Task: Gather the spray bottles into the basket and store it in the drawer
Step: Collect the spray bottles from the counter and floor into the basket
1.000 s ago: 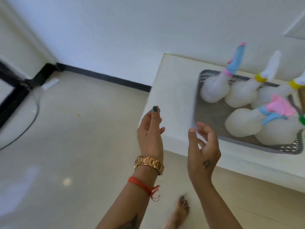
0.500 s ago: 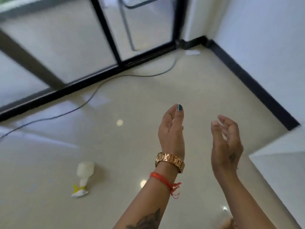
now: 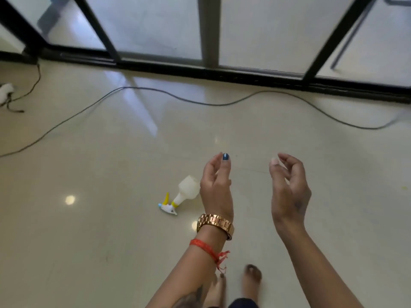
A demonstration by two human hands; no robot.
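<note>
Two hands are up in front of us, and both hold nothing. The fingers of our left hand (image 3: 216,190) are loose and a little curled, with gaps between them. The fingers of our right hand (image 3: 289,192) are curled more, but they are apart too, and nothing is inside them.

Just past our left hand, one spray bottle (image 3: 182,195) lies on its side on the shiny floor (image 3: 100,241). Its white body points away from us and its yellow and blue trigger end points toward us. Farther off, a long cable (image 3: 200,103) runs over the floor in front of the glass doors (image 3: 155,25).

We cannot see the basket or the drawer here. We think we are on the gathering step, going for this bottle. Next we need to bend down, reach to it, and close our fingers around its body.
</note>
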